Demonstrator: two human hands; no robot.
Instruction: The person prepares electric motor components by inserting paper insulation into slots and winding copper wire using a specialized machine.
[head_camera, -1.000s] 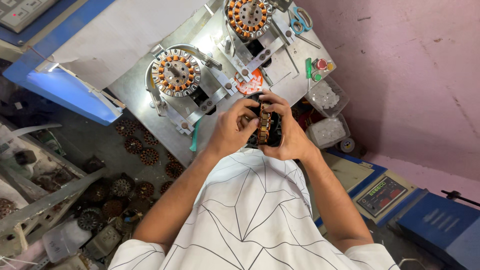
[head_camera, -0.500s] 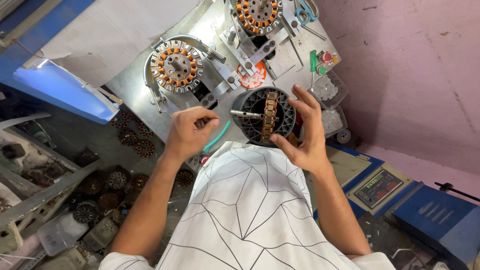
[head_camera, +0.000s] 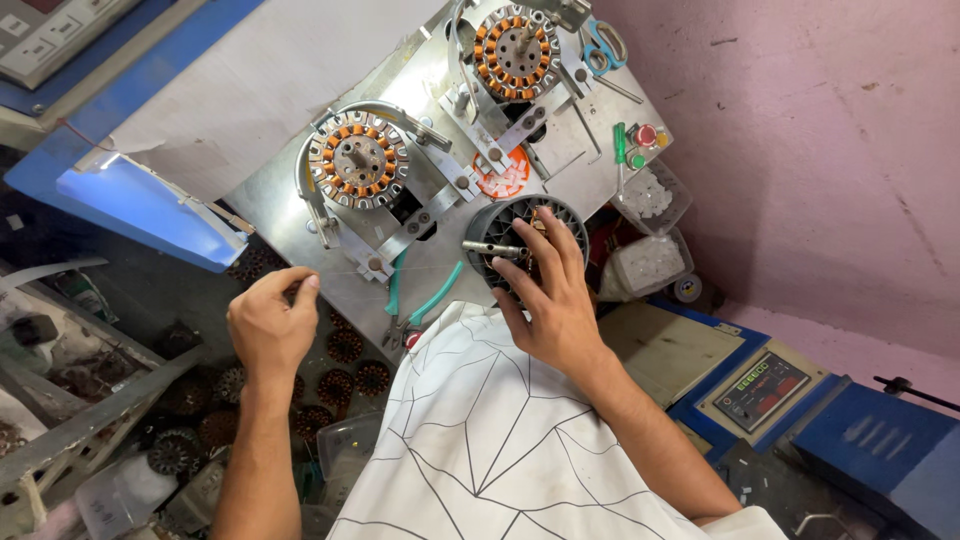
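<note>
My right hand (head_camera: 552, 300) lies over a dark round stator (head_camera: 512, 222) at the front of the metal work plate (head_camera: 290, 190), its spread fingers holding the rim. A steel shaft (head_camera: 492, 247) sticks out of the stator to the left, beside my thumb. My left hand (head_camera: 265, 325) hovers apart at the left, off the plate's edge, with thumb and fingertips pinched together; nothing shows between them. A white patterned shirt (head_camera: 500, 440) covers my torso below both hands.
Two copper-wound stators (head_camera: 357, 160) (head_camera: 517, 40) sit in winding fixtures on the plate. Teal-handled pliers (head_camera: 430, 300) lie near my chest. Scissors (head_camera: 603, 45), a green screwdriver (head_camera: 619, 150) and clear boxes of white pieces (head_camera: 648, 195) stand at the right. Loose stators (head_camera: 345, 380) lie below left.
My hands have come apart from the stator they both held. The left hand has swung down and left, and the right hand now rests alone on the stator.
</note>
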